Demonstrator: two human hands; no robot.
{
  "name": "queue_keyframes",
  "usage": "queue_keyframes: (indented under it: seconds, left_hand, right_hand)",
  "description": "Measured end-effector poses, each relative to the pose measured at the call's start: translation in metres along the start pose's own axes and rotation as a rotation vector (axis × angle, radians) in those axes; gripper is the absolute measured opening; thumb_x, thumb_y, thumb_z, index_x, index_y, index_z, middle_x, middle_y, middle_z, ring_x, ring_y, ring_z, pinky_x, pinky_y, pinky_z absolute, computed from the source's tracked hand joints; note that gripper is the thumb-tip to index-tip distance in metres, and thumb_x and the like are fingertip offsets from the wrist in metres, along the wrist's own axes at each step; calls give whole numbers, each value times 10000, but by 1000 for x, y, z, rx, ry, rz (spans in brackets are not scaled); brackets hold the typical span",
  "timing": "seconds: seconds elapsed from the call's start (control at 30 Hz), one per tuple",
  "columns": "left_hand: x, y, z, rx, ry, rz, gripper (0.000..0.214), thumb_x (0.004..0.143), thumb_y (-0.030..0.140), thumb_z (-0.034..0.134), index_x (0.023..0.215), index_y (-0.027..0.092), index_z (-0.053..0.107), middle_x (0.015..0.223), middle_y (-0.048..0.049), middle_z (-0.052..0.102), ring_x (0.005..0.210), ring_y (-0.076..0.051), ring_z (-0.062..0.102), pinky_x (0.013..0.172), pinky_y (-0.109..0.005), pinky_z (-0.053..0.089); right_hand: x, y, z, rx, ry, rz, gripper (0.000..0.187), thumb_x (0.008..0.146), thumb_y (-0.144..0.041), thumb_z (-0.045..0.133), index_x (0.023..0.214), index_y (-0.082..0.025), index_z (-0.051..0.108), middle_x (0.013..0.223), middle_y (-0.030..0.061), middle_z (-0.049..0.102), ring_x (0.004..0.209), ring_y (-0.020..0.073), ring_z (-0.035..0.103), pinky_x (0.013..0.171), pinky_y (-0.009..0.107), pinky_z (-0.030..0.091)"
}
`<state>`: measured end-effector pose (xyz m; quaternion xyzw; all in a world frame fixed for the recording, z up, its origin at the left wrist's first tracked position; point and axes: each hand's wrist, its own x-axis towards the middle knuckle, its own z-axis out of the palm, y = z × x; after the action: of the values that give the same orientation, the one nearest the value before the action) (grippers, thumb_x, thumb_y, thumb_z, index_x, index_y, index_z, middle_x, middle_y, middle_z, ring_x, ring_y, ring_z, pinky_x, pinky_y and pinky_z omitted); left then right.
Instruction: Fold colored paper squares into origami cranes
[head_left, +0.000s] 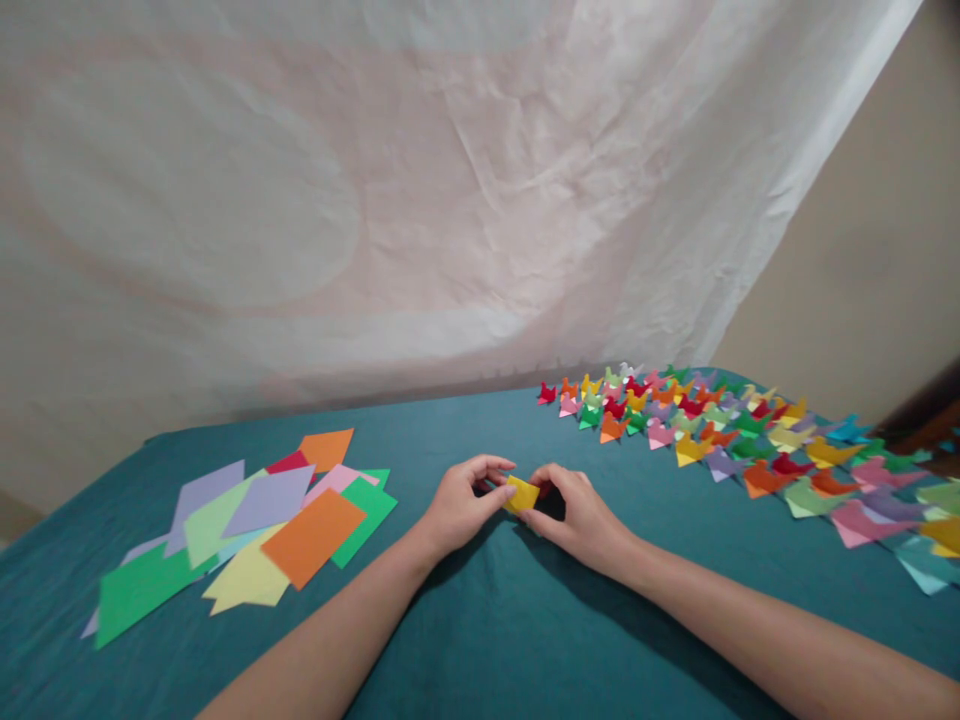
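Observation:
A small folded piece of yellow paper is held between my two hands, just above the middle of the table. My left hand pinches its left side between thumb and fingers. On the opposite side, my right hand grips the paper's right edge, the thumb low and the fingers curled behind. The fingertips cover part of the folds, so the exact shape is hard to make out.
Loose coloured paper sheets lie overlapping on the left of the teal-covered table. Rows of folded paper birds in many colours stand at the right. A pale hanging cloth rises behind the table, with a wall to its right.

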<state>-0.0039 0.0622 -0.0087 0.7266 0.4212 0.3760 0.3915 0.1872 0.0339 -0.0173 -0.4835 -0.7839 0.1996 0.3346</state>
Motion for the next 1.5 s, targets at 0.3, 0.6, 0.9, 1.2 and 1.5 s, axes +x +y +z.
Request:
queue_keyframes:
  seconds: [0.3,0.6,0.9,1.2,1.5]
  left_hand:
    - [1,0,-1,-229,-6,-20,225,786,297,633,940,133,636,880,-52,652,793,-151,597,729,-258,464]
    - [-1,5,0,48,44,95,87,796,234,616,808,151,640,806,-34,640,753,-154,577,713,-267,451]
    - [-9,16,5,380,77,403,132,781,142,629,903,193,630,926,-39,612,912,-181,547,835,-318,417]
    - [-13,16,5,677,-3,444,66,857,169,534,844,183,598,900,-28,634,843,-167,567,760,-302,415]
    - [-12,10,6,717,-116,432,193,847,172,520,1014,201,612,1056,-24,658,966,-183,588,877,-331,433]
  right_hand:
    - [1,-5,-3,110,58,-22,115,806,-243,583,721,-184,533,698,-14,579,675,149,521,664,283,376]
    - [2,-1,-5,202,200,-145,35,825,-157,530,813,-190,535,778,14,561,732,153,526,676,269,415]
    - [0,-3,-8,-335,221,-399,70,831,-137,538,799,-182,580,793,34,599,758,182,494,697,324,331]
    - [-2,-3,-6,-570,168,-477,121,858,-163,511,762,-179,582,756,33,564,739,179,452,694,331,299]
    - [0,1,-2,-552,103,-468,140,889,-185,491,792,-175,591,756,29,572,725,165,475,694,318,299]
